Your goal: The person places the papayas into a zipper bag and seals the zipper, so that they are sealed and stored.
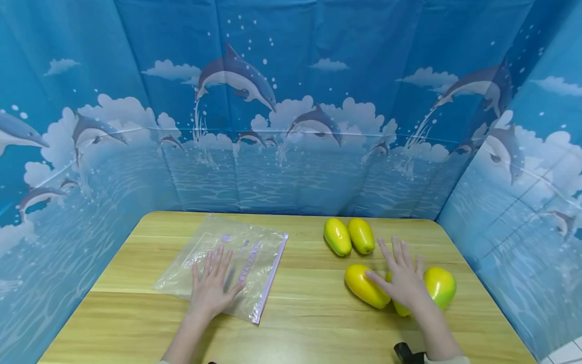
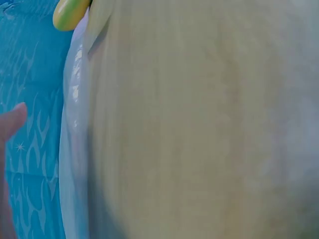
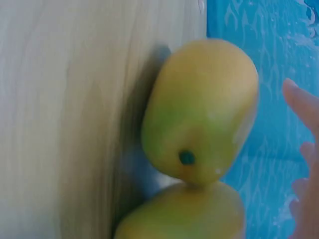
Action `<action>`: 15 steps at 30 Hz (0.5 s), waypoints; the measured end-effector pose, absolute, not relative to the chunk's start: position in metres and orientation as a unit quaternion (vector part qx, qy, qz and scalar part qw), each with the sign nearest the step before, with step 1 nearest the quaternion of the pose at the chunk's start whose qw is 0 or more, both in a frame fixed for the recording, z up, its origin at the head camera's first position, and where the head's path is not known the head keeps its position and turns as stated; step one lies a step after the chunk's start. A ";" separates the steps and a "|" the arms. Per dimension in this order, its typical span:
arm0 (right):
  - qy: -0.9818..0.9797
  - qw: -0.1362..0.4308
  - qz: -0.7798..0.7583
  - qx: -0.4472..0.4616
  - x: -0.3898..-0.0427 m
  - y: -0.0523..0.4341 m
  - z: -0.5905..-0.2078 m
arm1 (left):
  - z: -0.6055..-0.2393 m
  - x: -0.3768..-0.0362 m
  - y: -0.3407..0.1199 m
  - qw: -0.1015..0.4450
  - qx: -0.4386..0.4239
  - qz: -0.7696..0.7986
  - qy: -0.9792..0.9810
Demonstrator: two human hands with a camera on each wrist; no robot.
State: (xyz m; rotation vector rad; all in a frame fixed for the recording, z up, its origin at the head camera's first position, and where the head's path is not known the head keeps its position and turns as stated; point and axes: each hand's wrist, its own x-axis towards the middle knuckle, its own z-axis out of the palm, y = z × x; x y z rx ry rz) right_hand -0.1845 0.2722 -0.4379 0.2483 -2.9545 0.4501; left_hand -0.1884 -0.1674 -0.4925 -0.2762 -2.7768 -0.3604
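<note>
The left hand is lying spread on the bag — the right hand is resting spread over the mangoes.

Hidden and blurred parts around the two hands

The right hand is covering most of a middle mango, so only its lower edge is showing. In the left wrist view the table is blurring into a pale smear, the frame is cutting a mango at the top, and only a fingertip is showing at the edge.
</note>
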 end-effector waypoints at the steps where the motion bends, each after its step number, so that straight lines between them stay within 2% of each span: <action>1: -0.981 0.075 0.157 0.088 -0.185 0.270 -0.438 | -0.493 -0.188 -0.166 0.166 -0.102 -0.128 -0.973; 11: -0.953 0.169 0.163 0.188 -0.190 0.232 -0.450 | -0.497 -0.187 -0.152 0.175 -0.158 -0.144 -0.961; 15: -0.945 0.175 0.156 0.227 -0.192 0.214 -0.455 | -0.502 -0.186 -0.144 0.165 -0.168 -0.134 -0.962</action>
